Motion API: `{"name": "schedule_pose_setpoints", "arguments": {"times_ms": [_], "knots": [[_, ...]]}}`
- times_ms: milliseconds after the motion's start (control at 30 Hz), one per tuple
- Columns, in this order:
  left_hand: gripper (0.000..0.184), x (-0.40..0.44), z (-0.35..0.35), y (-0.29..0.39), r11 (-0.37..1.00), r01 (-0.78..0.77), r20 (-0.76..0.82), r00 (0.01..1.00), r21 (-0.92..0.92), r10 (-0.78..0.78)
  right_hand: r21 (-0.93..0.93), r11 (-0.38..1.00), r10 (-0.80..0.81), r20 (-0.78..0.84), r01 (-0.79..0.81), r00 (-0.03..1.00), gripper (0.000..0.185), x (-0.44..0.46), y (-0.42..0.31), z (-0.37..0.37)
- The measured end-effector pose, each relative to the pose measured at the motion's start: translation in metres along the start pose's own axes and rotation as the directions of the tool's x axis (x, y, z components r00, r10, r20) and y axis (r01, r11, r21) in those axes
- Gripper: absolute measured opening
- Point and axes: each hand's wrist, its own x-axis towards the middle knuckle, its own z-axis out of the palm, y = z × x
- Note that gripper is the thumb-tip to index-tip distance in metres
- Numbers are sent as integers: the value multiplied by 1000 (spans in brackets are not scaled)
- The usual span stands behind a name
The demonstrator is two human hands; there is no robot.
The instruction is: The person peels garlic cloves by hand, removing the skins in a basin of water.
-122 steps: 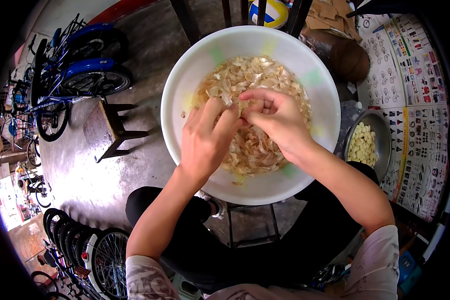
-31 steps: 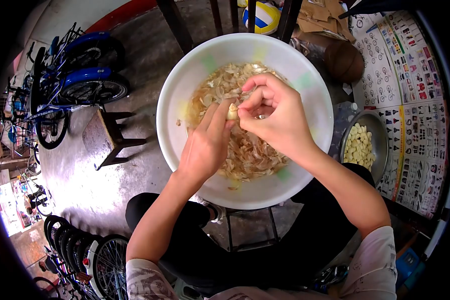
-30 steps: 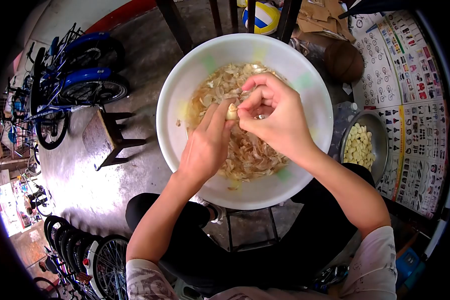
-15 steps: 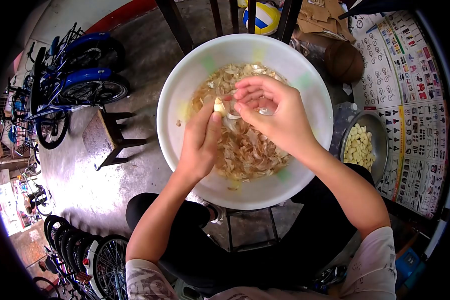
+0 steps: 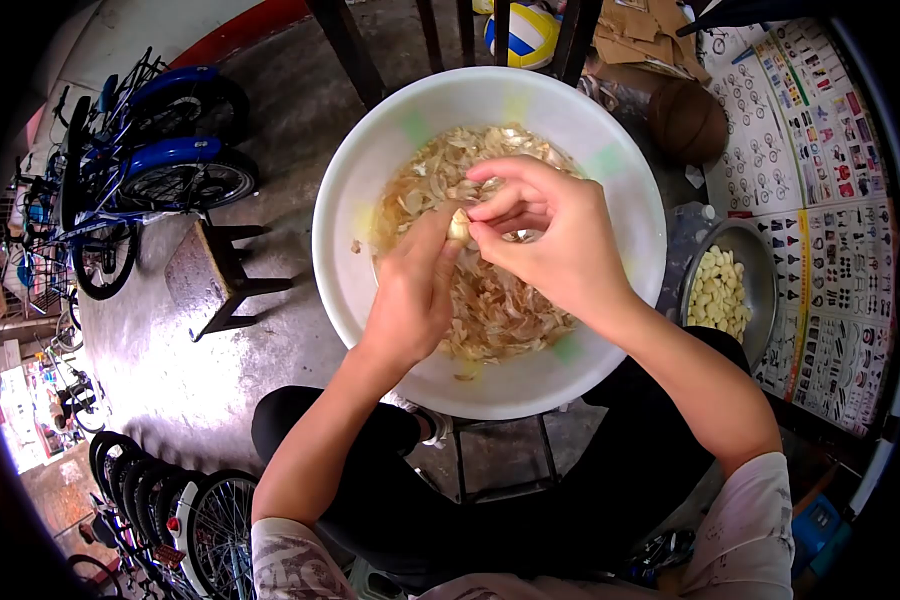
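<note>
Over a wide white basin [image 5: 370,130], my left hand [image 5: 413,300] pinches a pale garlic clove [image 5: 458,225] between thumb and fingertips. My right hand [image 5: 560,235] meets it from the right, its thumb and forefinger closed on the clove's side; the other fingers are curled. Beneath both hands, the basin holds a heap of brown, papery garlic skins [image 5: 505,310], which look wet. To the right, peeled garlic cloves [image 5: 718,292] fill part of a metal bowl [image 5: 762,270].
A small wooden stool [image 5: 215,275] stands left of the basin, with blue bicycles [image 5: 185,165] beyond it and more wheels [image 5: 225,530] at lower left. Dark bars [image 5: 430,35], a volleyball [image 5: 525,35] and a brown ball [image 5: 688,122] are past the basin. A printed poster sheet [image 5: 820,220] lines the right.
My left hand has shifted slightly right with the clove. My right thumb and forefinger have come down onto the clove from a small distance away.
</note>
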Motion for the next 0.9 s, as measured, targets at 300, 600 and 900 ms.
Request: {"name": "schedule_pose_setpoints", "arguments": {"times_ms": [300, 600, 900], "knots": [[24, 0, 5, -2, 1000, 13, 12, 1000, -21, -13, -16, 996, 87, -19, -87, 996, 39, -1, -6, -1], [27, 1, 6, 2, 999, 33, 7, 999, -4, -33, -125, 991, -43, -20, 40, 999, 46, 2, 2, 1], [32, -1, 6, 3, 894, 346, 95, 938, -285, -333, -18, 997, 69, -10, -69, 998, 47, -1, 2, 5]]}}
